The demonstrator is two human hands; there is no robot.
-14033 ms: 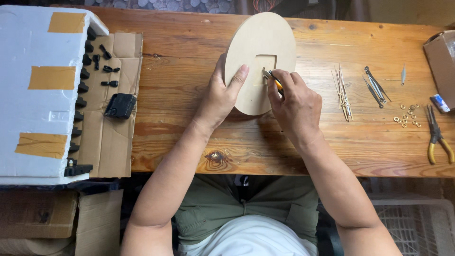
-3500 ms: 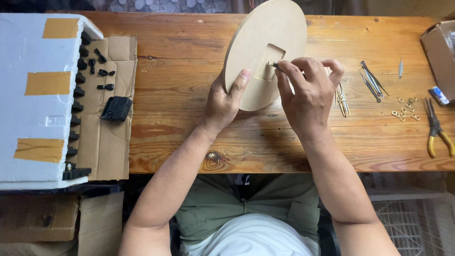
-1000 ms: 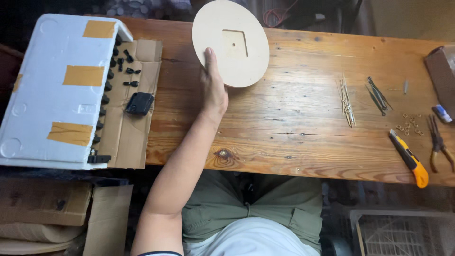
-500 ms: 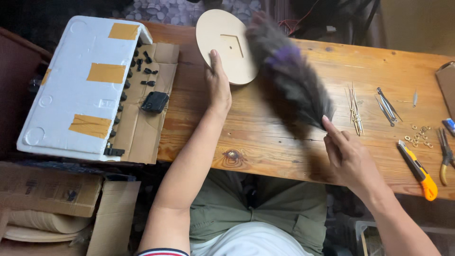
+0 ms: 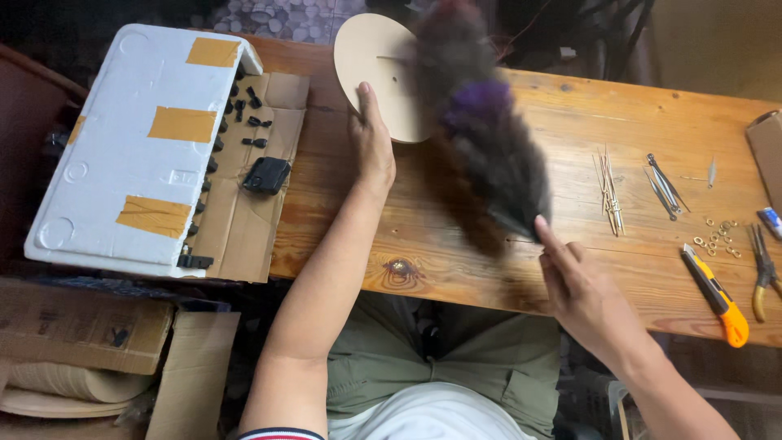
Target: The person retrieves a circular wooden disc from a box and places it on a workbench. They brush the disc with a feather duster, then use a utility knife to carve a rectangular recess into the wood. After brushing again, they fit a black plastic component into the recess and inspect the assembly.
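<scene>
A white foam box [image 5: 138,147] patched with tan tape is seen at the bench's left end, on flattened cardboard [image 5: 244,204]. Brown cartons [image 5: 77,326] are stacked below.
</scene>
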